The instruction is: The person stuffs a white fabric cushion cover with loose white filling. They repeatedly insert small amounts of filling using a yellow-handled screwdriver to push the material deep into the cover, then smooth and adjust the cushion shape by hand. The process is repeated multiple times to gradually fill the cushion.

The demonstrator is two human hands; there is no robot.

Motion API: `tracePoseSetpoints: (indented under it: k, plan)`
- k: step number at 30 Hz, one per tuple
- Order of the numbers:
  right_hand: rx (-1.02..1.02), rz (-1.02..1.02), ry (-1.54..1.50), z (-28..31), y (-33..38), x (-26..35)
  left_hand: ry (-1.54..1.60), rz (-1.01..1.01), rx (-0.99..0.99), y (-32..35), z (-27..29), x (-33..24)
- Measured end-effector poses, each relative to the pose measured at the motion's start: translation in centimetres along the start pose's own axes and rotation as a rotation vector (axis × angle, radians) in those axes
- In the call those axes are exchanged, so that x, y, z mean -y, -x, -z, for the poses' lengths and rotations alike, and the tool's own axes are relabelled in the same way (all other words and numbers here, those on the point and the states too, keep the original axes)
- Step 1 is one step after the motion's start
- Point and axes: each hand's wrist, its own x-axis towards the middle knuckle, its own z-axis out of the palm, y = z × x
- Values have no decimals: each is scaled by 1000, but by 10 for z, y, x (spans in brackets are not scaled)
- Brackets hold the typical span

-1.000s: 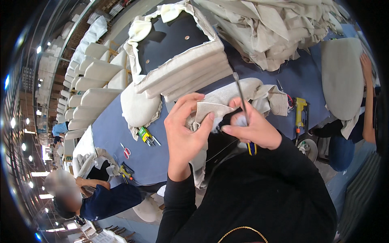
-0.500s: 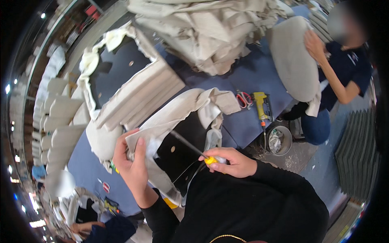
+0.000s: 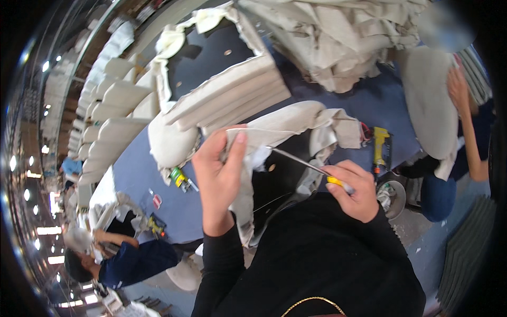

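Observation:
An upholstered piece lies in front of me, with beige fabric (image 3: 288, 120) folded loosely around a black panel (image 3: 282, 182). My left hand (image 3: 217, 171) pinches a raised edge of that fabric between thumb and fingers. In my right hand (image 3: 355, 190) is a screwdriver (image 3: 297, 159) with a yellow and clear handle. Its long metal shaft points left across the panel, and its tip is beside white padding (image 3: 259, 158) under the lifted fabric. Whether the tip touches the padding, I cannot tell.
Beige cushions (image 3: 232, 90) and a heap of fabric (image 3: 343, 37) cover the far side of the blue table (image 3: 134, 164). A yellow staple gun (image 3: 379, 150) lies at right, a green and yellow one (image 3: 180, 178) at left. Co-workers are on both sides; a bucket (image 3: 393, 201) stands below right.
The whole view has shifted, so the table things appear farther right. My left hand has raised the fabric edge higher. The screwdriver stays in my right hand, its tip near the padding.

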Motion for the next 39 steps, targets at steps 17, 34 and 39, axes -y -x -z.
tracePoseSetpoints:
  k: [17,34,39]
  plan:
    - [22,-13,20,-10,6,-18,-70,18,-7,9,-1,-6]
    - [-46,82,170,-6,-2,-14,11,-30,-45,19,7,-4]
    - [-70,147,241,-5,6,-7,28,-14,-66,17,7,0]
